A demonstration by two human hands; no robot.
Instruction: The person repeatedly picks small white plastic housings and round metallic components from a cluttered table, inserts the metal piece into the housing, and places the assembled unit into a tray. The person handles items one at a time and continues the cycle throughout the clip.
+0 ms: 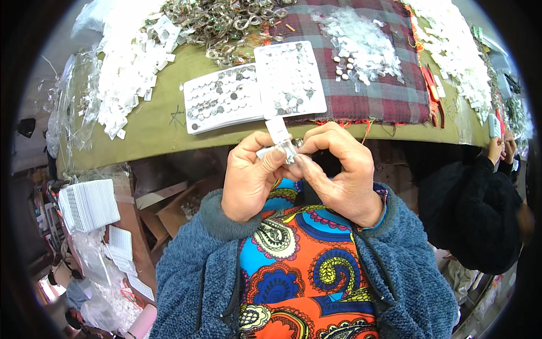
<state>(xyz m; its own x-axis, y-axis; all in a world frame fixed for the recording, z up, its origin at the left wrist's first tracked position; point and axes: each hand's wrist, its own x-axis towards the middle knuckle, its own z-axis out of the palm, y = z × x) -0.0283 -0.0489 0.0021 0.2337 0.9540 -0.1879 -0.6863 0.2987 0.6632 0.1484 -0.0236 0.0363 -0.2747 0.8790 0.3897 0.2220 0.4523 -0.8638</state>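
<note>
Both my hands meet in front of my chest, just off the table's near edge. Between the thumb and fingers of my left hand (247,179) is a small white plastic case (277,129), its square flap standing up toward the trays. My right hand (341,174) pinches the other side of the case with thumb and forefinger. Something small and shiny shows by the right fingertips; its kind is not clear. Right beyond my hands lie two white trays, a left one (189,107) and a right one (318,63), holding rows of small round silver and dark pieces.
White plastic pieces are heaped on the table's left (127,73) and right (457,45). A tangle of metallic and clear loops (231,22) lies at the back. Clear pieces (361,42) sit on a plaid cloth (389,101), beside red-handled pliers (436,101). Another person (480,203) works at right.
</note>
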